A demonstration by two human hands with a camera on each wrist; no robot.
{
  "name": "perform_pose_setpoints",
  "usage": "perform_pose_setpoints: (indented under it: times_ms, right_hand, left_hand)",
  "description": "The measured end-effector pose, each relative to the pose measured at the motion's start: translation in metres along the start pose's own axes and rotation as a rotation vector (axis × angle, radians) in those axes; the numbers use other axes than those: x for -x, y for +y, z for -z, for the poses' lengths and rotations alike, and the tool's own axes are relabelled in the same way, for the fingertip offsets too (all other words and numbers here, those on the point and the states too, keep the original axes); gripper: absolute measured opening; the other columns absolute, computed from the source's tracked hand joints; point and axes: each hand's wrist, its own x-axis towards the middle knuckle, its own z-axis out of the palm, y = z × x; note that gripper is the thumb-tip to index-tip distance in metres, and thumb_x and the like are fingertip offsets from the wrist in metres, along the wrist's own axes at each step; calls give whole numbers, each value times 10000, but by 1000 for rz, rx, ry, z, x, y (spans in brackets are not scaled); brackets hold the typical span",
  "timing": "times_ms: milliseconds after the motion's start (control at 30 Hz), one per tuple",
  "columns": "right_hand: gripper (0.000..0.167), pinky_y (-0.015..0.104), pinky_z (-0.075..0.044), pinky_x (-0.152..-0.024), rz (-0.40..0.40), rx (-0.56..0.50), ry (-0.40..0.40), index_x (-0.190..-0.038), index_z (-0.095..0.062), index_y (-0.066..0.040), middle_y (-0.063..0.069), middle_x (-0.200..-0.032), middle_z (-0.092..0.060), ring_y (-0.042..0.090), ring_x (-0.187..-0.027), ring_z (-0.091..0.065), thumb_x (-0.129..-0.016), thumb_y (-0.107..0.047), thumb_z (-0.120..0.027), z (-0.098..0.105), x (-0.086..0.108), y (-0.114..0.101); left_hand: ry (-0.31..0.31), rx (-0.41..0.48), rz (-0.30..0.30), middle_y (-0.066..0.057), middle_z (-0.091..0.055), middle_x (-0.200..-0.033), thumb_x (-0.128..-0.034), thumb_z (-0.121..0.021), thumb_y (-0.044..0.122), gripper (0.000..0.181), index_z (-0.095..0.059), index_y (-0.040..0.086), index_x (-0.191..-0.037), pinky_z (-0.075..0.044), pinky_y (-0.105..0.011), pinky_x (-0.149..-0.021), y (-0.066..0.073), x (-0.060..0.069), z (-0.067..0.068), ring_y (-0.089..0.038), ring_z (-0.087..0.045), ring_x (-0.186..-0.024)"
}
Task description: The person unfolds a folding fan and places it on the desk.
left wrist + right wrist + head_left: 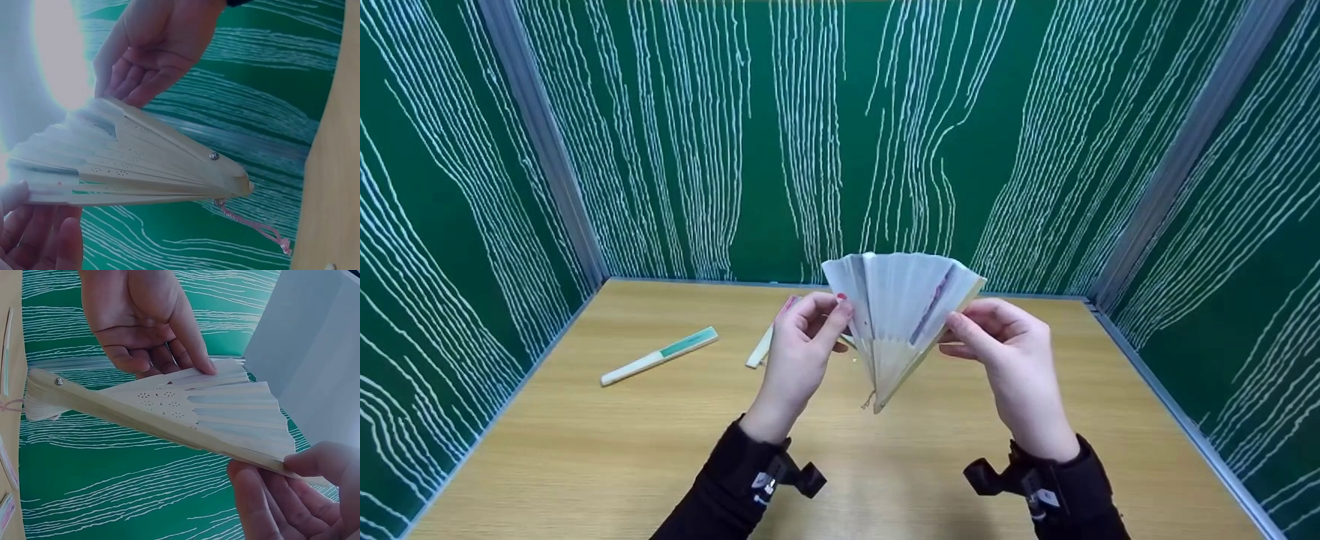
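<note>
Tabletop beneath fan, purple marking illegible

Legible text, numbers or signs: none. Left strap and right strap: pale patches, too small to read. Fan: purple streak, undecipherable.

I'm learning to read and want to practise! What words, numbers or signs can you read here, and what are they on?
There are none I can read.
Left wristband: pale marks, too small and blurred to read.
Right wristband: pale marks, also too small and blurred.
Spread fan: a purplish streak, no readable letters.
Green-and-cream folded fan: no readable letters.
</note>
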Motion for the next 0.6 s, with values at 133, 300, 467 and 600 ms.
perform_pose_setpoints:
  times_ms: [133,300,467,600]
  right_hand:
    - [280,435,-565,-707,-17,14,-9,-1030,-632,44,220,-935,-637,355,-803,-635,-870,-175,-698,2,-2,1]
    - [288,414,-573,-655,-35,-2,-12,-1052,-600,40,204,-836,-601,311,-686,-624,-886,-182,-678,7,-4,1]
    - [306,443,-569,-658,-42,-20,6,-1053,-582,50,223,-850,-611,333,-675,-628,-885,-187,-679,10,-5,0]
    - [321,465,-565,-660,-44,-14,32,-1044,-582,47,233,-857,-616,344,-679,-628,-880,-209,-684,11,-6,0]
  left_hand:
    - [31,-42,-6,-112,-614,-981,-939,-608,182,172,-632,31,-1017,-541,-427,-706,2,0,1,-339,-603,-887]
    - [44,-35,-5,-127,-610,-957,-934,-614,188,170,-624,30,-999,-547,-435,-722,2,-1,3,-410,-594,-893]
    - [49,-24,-6,-147,-627,-953,-939,-608,179,181,-609,19,-1022,-545,-457,-732,3,-1,5,-394,-604,-880]
    - [54,-11,0,-144,-628,-974,-941,-604,176,186,-595,25,-1050,-543,-457,-744,4,-1,6,-376,-608,-885]
